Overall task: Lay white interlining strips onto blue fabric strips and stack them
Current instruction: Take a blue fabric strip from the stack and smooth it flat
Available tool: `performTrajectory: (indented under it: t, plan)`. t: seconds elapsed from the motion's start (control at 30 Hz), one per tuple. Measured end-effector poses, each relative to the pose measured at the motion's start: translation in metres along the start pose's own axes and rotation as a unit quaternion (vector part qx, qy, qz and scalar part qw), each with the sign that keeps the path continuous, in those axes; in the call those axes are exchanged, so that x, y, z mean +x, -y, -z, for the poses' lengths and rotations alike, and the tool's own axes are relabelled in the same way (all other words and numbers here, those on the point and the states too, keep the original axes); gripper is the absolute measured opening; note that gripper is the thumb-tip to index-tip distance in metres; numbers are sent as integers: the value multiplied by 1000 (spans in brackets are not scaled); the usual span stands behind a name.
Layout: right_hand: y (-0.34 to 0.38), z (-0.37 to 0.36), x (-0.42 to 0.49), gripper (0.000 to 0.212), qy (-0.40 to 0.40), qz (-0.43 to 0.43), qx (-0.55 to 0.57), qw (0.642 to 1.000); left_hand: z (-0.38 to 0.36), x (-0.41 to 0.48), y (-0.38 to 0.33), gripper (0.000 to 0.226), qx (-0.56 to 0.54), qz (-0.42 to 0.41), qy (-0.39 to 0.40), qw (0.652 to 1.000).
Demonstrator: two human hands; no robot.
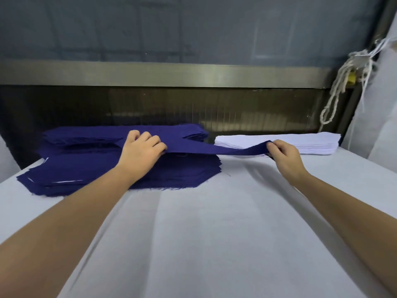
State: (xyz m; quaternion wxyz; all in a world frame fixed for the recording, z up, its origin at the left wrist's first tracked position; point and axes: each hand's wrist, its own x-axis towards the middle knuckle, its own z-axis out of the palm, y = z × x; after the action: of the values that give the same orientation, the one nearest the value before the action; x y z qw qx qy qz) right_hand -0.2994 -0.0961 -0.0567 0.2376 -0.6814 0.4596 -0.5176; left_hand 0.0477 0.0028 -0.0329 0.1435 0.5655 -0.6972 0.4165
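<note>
A single blue fabric strip point(217, 149) hangs stretched between my hands, just above the table. My left hand point(140, 150) grips its left end over the blue piles. My right hand point(283, 154) pinches its right end in front of the stack of white interlining strips point(305, 143). A tall pile of blue strips point(86, 136) lies at the back left. In front of it lies a lower blue stack point(107, 173), with thin white edges showing between its layers.
The table point(214, 233) wears a pale cloth with long creases. Behind it runs a dark machine opening under a metal bar point(171, 75). White cords point(343, 82) hang at the right, beside a pale fabric bag.
</note>
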Motion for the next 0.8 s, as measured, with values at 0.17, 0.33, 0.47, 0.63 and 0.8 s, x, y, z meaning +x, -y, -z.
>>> performTrajectory:
  t: [0.17, 0.33, 0.47, 0.63, 0.8]
  plan:
    - [-20, 37, -6, 60, -74, -104, 5, 992, 9, 12, -44, 6, -64, -51, -47, 996]
    - [-31, 68, -6, 24, -104, -159, -80, 979, 10, 21, -80, 10, -124, -88, -15, 988]
    - [-38, 77, -8, 8, -68, -173, -181, 966, 7, 22, -101, 10, -189, -115, -12, 975]
    - [-41, 77, -8, 25, -30, -176, -331, 927, 0, 21, -116, 28, -218, -124, 93, 963]
    - [-38, 73, -13, 21, -6, -163, -535, 829, 1, 21, -122, 38, -359, -46, 141, 922]
